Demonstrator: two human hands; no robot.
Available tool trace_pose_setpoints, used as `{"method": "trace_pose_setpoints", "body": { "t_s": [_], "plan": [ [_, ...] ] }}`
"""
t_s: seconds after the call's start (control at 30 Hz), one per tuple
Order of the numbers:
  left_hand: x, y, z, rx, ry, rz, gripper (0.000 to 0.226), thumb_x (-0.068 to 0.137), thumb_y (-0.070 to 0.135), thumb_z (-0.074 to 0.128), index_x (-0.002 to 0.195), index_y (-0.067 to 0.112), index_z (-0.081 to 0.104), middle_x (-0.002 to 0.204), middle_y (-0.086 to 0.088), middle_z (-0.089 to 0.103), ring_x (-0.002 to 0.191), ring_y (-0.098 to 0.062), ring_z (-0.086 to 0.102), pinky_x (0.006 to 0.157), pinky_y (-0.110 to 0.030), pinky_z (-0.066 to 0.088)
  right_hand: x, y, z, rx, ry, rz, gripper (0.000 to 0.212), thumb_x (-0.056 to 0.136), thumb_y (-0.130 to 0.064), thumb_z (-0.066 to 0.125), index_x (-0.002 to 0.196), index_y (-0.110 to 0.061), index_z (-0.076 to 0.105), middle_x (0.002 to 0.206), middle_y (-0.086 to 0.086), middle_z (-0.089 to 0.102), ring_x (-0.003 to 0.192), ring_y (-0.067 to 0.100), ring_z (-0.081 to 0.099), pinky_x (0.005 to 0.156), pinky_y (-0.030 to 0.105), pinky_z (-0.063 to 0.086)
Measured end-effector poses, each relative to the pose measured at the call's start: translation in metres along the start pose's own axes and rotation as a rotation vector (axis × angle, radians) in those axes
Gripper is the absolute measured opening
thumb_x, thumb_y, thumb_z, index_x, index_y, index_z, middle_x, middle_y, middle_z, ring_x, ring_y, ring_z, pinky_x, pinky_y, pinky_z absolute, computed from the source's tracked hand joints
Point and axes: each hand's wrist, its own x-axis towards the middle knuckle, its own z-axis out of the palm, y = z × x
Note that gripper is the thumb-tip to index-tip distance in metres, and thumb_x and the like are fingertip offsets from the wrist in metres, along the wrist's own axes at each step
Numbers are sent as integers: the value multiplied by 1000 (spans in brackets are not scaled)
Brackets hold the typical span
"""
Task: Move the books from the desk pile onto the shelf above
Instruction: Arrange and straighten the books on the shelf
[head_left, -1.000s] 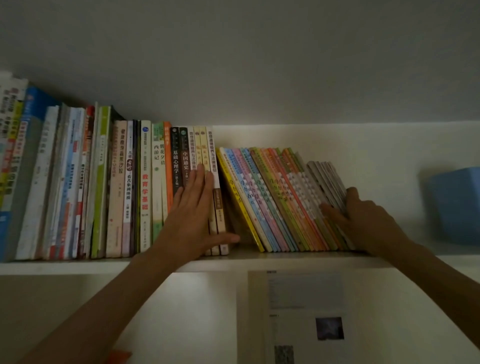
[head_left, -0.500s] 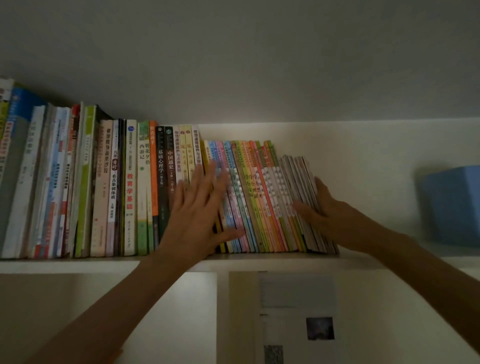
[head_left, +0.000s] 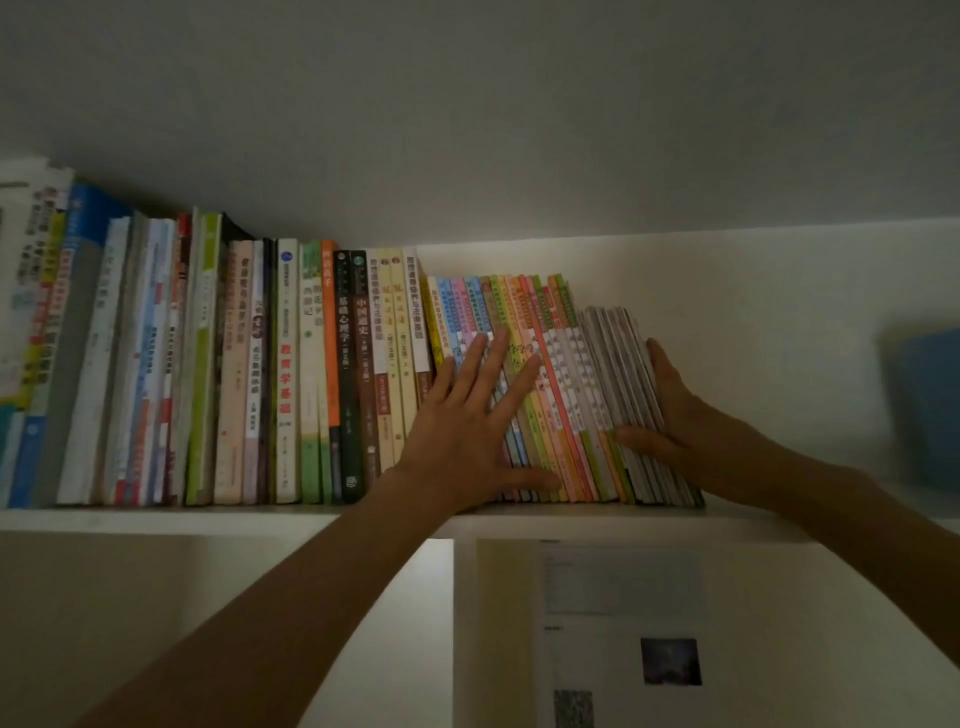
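A white shelf (head_left: 156, 517) carries a long row of books. Taller upright books (head_left: 291, 364) fill its left part. A batch of thin colourful books (head_left: 566, 374) leans slightly left at the row's right end, close against the taller ones. My left hand (head_left: 467, 431) lies flat with spread straight fingers on the spines of the thin books. My right hand (head_left: 670, 415) presses with straight fingers against the outer cover of the last thin grey book, thumb across the spines low down. The desk pile is out of view.
A blue box (head_left: 924, 405) stands on the shelf at the far right, with bare shelf between it and the books. Below the shelf a printed sheet (head_left: 623, 623) hangs on the wall. The ceiling sits close above the book tops.
The leaning thin books have been pushed left and stood more upright, closing the gap to the taller books. My left hand moved from the tall spines onto the thin ones; my right followed left.
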Motion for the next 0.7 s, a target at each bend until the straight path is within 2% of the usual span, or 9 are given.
{"method": "trace_pose_setpoints", "body": {
  "t_s": [0.1, 0.17, 0.27, 0.33, 0.4, 0.47, 0.53, 0.63, 0.7],
  "plan": [
    [-6, 5, -4, -51, -13, -74, 103, 71, 84, 24, 141, 29, -27, 148, -10, -35, 137, -29, -32, 109, -44, -21, -11, -9, 2, -122, 97, 94, 106, 73, -67, 37, 145, -20, -25, 159, 2, -4, 143, 24, 17, 116, 37, 17],
    [-15, 1, -7, -141, 32, -154, 94, 75, 80, 22, 144, 33, -21, 150, -6, -32, 138, -25, -30, 106, -42, -23, -21, -17, 9, -144, 179, 115, 107, 71, -68, 37, 144, -20, -25, 158, 3, -10, 144, 24, 10, 116, 36, 12],
    [-40, -23, -10, -271, 171, -161, 77, 83, 72, 20, 146, 37, -8, 153, 3, -19, 141, -17, -19, 111, -41, -13, -21, -31, 21, -277, 317, 44, 100, 76, -80, 30, 142, -25, -22, 157, 8, -11, 145, 31, 4, 117, 49, 13],
    [-61, -45, -11, -310, 213, -140, 72, 84, 72, 18, 144, 41, -8, 152, 9, -19, 141, -10, -19, 111, -38, -10, -9, -47, 26, -383, 405, 19, 95, 80, -75, 29, 151, -20, 1, 157, 15, 7, 141, 40, 14, 106, 62, 22],
    [-82, -69, -10, -322, 176, -177, 72, 83, 73, 16, 143, 44, -11, 150, 16, -27, 140, -6, -23, 110, -35, -13, 7, -73, 35, -515, 368, -66, 85, 83, -71, 25, 146, -12, 26, 150, 22, 27, 135, 44, 25, 96, 69, 29],
    [-97, -93, -9, -277, 141, -230, 75, 82, 74, 15, 143, 44, -16, 147, 17, -33, 140, -7, -25, 110, -35, -14, 21, -100, 55, -616, 264, -207, 74, 84, -61, 46, 141, -15, 33, 149, 20, 32, 135, 43, 29, 99, 68, 31],
    [-105, -117, -6, -248, 137, -279, 78, 79, 76, 13, 141, 44, -21, 147, 16, -35, 139, -9, -27, 109, -37, -14, 34, -126, 81, -575, 220, -302, 81, 77, -49, 68, 144, -18, 34, 153, 15, 25, 139, 41, 26, 106, 62, 27],
    [-122, -156, 1, -268, 148, -427, 86, 77, 78, 12, 143, 37, -24, 151, 9, -28, 141, -12, -20, 113, -39, -7, 49, -165, 116, -473, 207, -272, 93, 80, -52, 64, 150, -22, 10, 156, 7, -5, 145, 33, 0, 115, 55, 17],
    [-138, -183, 8, -280, 127, -457, 85, 78, 76, 9, 143, 32, -23, 151, 9, -25, 142, -11, -15, 117, -42, 1, 57, -180, 130, -528, 249, -273, 106, 64, -56, 76, 148, -16, 24, 155, 15, 13, 142, 36, 14, 108, 61, 24]
  ]
}}
